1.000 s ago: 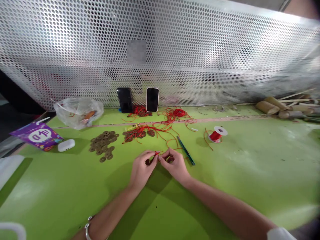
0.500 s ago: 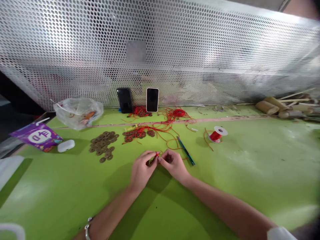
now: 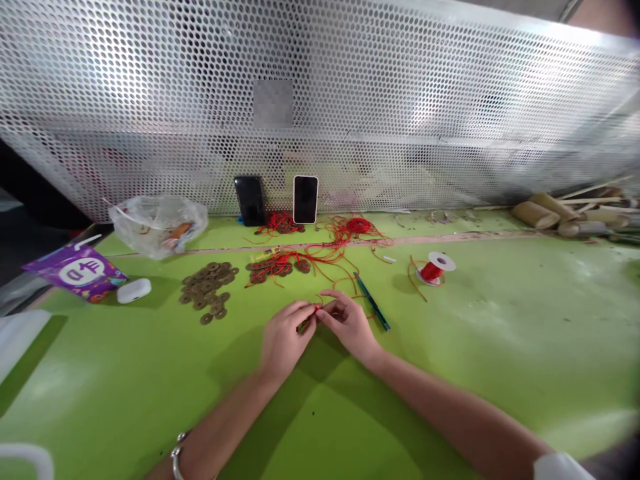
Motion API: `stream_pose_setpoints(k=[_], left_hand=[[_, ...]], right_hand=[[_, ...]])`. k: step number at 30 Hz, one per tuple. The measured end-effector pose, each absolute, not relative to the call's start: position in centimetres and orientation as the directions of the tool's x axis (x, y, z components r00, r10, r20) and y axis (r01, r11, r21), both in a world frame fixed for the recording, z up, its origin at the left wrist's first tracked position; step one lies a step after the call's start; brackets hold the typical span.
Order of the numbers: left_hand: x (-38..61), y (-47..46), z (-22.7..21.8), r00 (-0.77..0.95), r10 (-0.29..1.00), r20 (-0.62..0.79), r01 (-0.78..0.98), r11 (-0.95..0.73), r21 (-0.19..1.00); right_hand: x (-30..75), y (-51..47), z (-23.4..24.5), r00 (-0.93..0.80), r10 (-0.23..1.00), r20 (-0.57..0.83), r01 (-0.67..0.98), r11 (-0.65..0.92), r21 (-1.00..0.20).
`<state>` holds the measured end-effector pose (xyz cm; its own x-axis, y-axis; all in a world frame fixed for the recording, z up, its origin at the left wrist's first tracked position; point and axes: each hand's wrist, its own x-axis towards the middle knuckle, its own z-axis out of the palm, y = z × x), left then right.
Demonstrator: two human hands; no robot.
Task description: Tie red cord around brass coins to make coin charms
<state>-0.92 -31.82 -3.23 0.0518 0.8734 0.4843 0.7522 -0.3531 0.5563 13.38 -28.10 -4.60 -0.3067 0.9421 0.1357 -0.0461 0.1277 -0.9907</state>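
My left hand (image 3: 283, 337) and my right hand (image 3: 350, 325) meet at the middle of the green table (image 3: 450, 347), fingertips pinched together on a thin red cord (image 3: 315, 308) with a small knot between them. A coin may sit under my left fingers, but I cannot make it out. Just beyond the hands lies a heap of red cords threaded with brown coins (image 3: 280, 265). A dark green pen-like tool (image 3: 373, 302) lies right of my right hand.
A pile of loose brown coins (image 3: 207, 289) lies at the left. A spool of red cord (image 3: 434, 269) stands at the right. Two phones (image 3: 305, 199) lean on the perforated metal screen (image 3: 350, 100). A plastic bag (image 3: 157, 223), purple packet (image 3: 75, 272), white earbud case (image 3: 133, 290) and bamboo pieces (image 3: 560, 213) are around.
Both hands have stayed in place, working the cord with small finger movements. My right hand's fingers have spread slightly and reached a little farther forward.
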Motion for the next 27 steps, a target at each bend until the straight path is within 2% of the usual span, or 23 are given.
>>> stream_pose_setpoints(k=[5, 11, 16, 27], left_hand=[[-0.88, -31.82, -3.15, 0.08, 0.872, 0.483, 0.769, -0.362, 0.526], [-0.78, -31.71, -2.8, 0.049, 0.919, 0.392, 0.715, -0.306, 0.628], [-0.91, -31.62, -2.7, 0.046, 0.923, 0.382, 0.699, -0.303, 0.648], [-0.82, -31.75, -2.7, 0.068, 0.916, 0.396, 0.727, -0.317, 0.609]], right_hand=[[13.7, -27.95, -4.45, -0.33, 0.932, 0.152, 0.018, 0.167, -0.986], [13.97, -27.74, -3.83, -0.306, 0.935, 0.178, 0.065, 0.207, -0.976], [13.9, -27.62, -3.85, -0.321, 0.931, 0.174, 0.083, 0.21, -0.974], [13.77, -27.61, -4.07, -0.304, 0.938, 0.166, 0.098, 0.205, -0.974]])
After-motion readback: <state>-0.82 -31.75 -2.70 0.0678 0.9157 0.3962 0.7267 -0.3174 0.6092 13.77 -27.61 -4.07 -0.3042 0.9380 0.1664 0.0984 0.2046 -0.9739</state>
